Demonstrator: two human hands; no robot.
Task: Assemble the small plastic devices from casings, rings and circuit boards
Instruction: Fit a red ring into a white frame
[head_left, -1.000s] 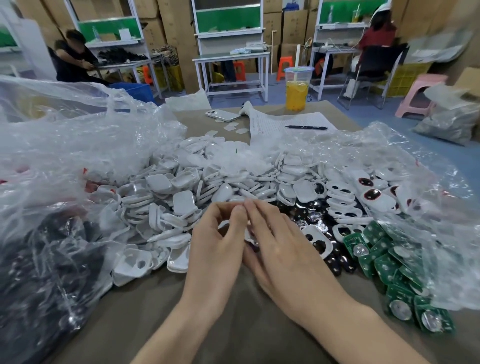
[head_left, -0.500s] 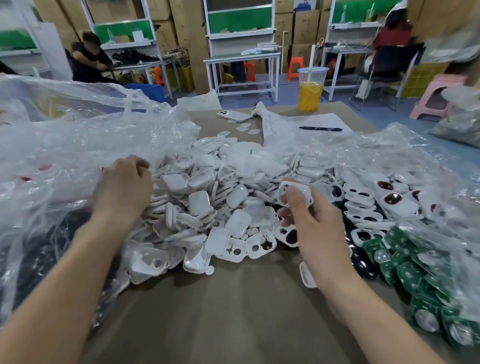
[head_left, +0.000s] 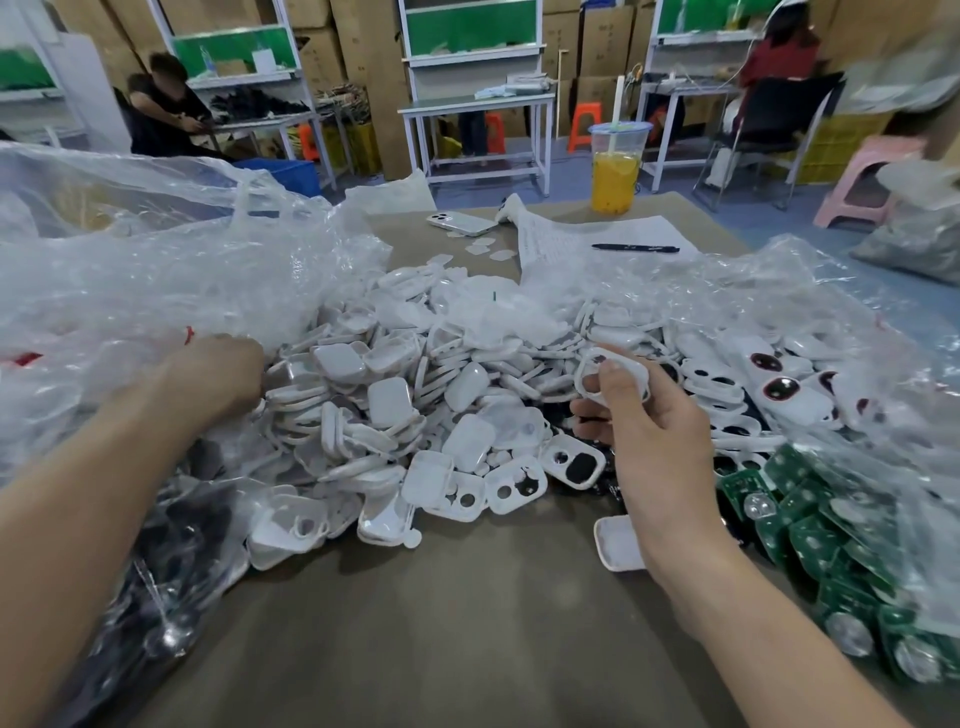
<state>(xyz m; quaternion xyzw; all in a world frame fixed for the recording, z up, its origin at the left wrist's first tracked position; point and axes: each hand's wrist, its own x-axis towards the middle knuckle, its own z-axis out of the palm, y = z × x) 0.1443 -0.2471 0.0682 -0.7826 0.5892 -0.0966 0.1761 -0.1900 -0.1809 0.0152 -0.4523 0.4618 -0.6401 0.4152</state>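
Note:
A big heap of white plastic casings and rings (head_left: 415, 405) covers the middle of the brown table (head_left: 441, 623). My right hand (head_left: 649, 447) is raised over the heap's right side, fingers pinched on a white casing (head_left: 615, 371) with an oval hole. My left hand (head_left: 213, 374) reaches into the left edge of the heap under a clear bag; its fingers are curled and hidden among the parts. Green circuit boards (head_left: 810, 530) lie in a clear bag at the right. White casings with dark red lenses (head_left: 779, 389) lie behind them.
Crumpled clear plastic bags (head_left: 156, 291) rise at the left and right. A bag of black parts (head_left: 171, 561) lies at the lower left. A phone (head_left: 460, 222), a pen (head_left: 634, 248) on paper and a cup of orange drink (head_left: 615, 171) stand at the far edge. People sit at benches behind.
My hands were together at the heap's front edge; they have split. The left went to the heap's left side, the right rose to the right holding a white casing.

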